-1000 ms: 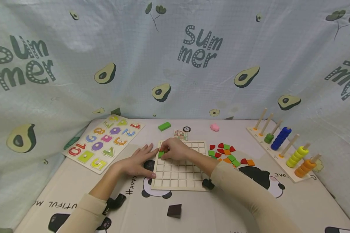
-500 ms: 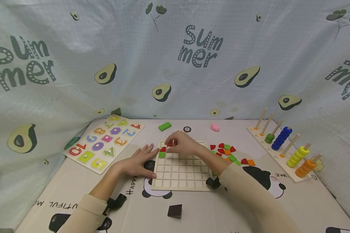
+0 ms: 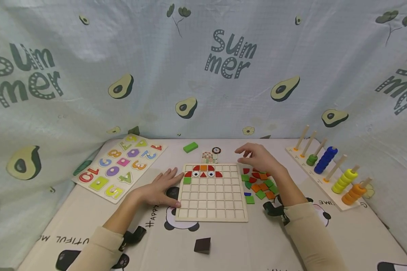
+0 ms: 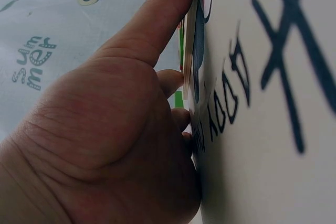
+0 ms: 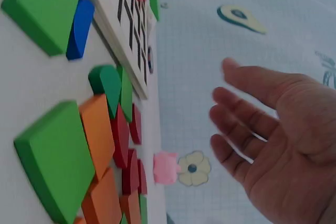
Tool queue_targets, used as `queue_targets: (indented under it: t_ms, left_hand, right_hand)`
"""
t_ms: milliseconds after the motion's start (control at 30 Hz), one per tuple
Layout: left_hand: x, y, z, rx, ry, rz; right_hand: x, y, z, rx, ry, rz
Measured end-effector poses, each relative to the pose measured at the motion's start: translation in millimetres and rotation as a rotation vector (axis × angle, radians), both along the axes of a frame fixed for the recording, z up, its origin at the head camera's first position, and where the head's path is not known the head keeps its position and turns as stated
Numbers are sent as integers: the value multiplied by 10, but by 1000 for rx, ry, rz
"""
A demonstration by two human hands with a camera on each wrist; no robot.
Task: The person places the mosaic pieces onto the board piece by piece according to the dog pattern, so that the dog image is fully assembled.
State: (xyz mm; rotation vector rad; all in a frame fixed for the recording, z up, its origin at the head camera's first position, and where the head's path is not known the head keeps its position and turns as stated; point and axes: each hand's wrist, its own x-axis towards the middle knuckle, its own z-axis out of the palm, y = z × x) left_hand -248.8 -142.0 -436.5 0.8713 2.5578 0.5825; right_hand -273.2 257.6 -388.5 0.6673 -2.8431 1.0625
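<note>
A wooden grid board (image 3: 211,205) lies flat in the middle of the table. In its upper left squares sit red quarter-round pieces (image 3: 188,174), an orange square (image 3: 203,168), two eye pieces (image 3: 211,174), a red triangle and a green square (image 3: 187,180). My left hand (image 3: 158,188) lies with spread fingers against the board's left edge, thumb and fingertip touching it. Above the board's upper right corner is my right hand (image 3: 257,156), its fingers loosely bent and holding nothing. Beside the board, under my right hand and forearm, are loose green, orange and red tiles (image 5: 58,156).
A number puzzle board (image 3: 120,165) lies at the left, a peg stand (image 3: 325,180) with coloured rings at the right. Along the back are a green block (image 3: 190,147), a picture card (image 3: 209,157), a round token (image 3: 216,150) and a pink figure. A dark block (image 3: 202,245) stands in front.
My right hand has left the upper left squares and moved right, toward the loose tiles. The pieces it covered now show in the grid. My left hand has stayed in place.
</note>
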Motion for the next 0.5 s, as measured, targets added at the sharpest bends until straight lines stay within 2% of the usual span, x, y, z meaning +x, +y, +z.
queue_targets:
  t_ms: [100,333,500]
  left_hand:
    - [1,-3,-7,-3,-3,5]
    - [-3,-6,-11,1,7,-4]
    - [-1,-2,-8,9,10,-4]
  right_hand:
    - [-29,93,-66,51,-48,5]
    - [-60,197,-213,159,-228,-13]
    - [-69,220,-269,167,-222,7]
